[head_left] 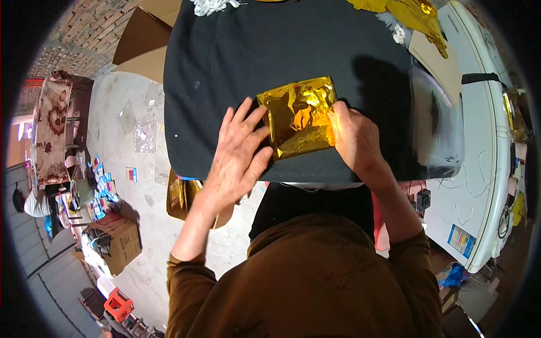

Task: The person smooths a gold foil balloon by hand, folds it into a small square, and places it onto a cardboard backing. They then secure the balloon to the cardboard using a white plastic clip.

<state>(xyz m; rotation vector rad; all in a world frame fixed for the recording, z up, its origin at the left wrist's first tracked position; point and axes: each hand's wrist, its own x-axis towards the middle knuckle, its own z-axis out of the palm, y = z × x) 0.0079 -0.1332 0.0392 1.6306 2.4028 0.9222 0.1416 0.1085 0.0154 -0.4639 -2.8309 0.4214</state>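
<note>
A flat, roughly square packet in shiny gold foil [298, 117] lies on the black cloth of the table [242, 50], its surface creased. My left hand [239, 149] is at the packet's left edge, fingers spread, the fingertips touching or just beside the foil. At the right edge, my right hand [355, 135] has its fingers bent and pressed together on the foil, with the thumb and index finger at the packet's side. Part of the right fingers is hidden behind the hand.
Gold foil sheets [408, 17] and a white tuft lie at the table's top right, near a beige board [434, 65] and clear plastic sheets [434, 118]. White strands [211, 5] are at the top left. An open cardboard box [149, 45] stands left of the table.
</note>
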